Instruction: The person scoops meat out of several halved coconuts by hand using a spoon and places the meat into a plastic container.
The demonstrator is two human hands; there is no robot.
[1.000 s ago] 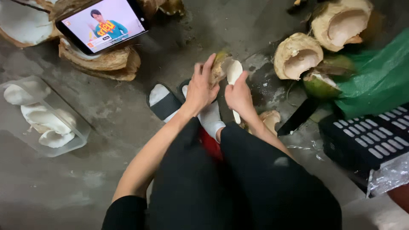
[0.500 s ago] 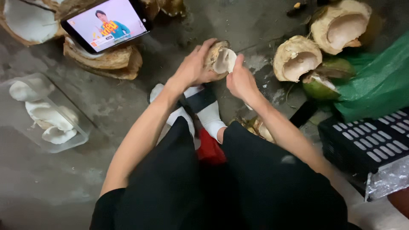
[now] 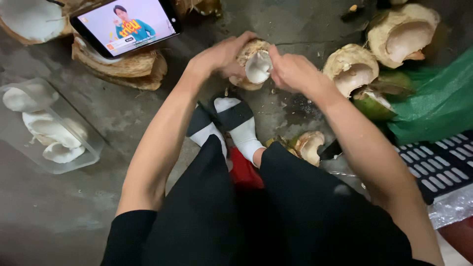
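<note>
I hold a piece of coconut [image 3: 253, 64] out in front of me, brown husk outside and white flesh inside. My left hand [image 3: 219, 55] wraps around its left side. My right hand [image 3: 290, 69] grips its right edge, fingers pressed at the white flesh. Both hands are above my feet, which wear white socks and black sandals [image 3: 231, 116], over a wet concrete floor.
A clear plastic tray [image 3: 88, 143] with white coconut flesh lies at left. A phone [image 3: 125, 23] playing a video rests on husk pieces [image 3: 123, 66]. Opened coconut shells [image 3: 352, 66] pile at right beside a green bag [image 3: 438, 103] and a black crate [image 3: 436, 165].
Both hands have lifted the coconut piece up and away from my feet, and my view has tilted closer over it.
</note>
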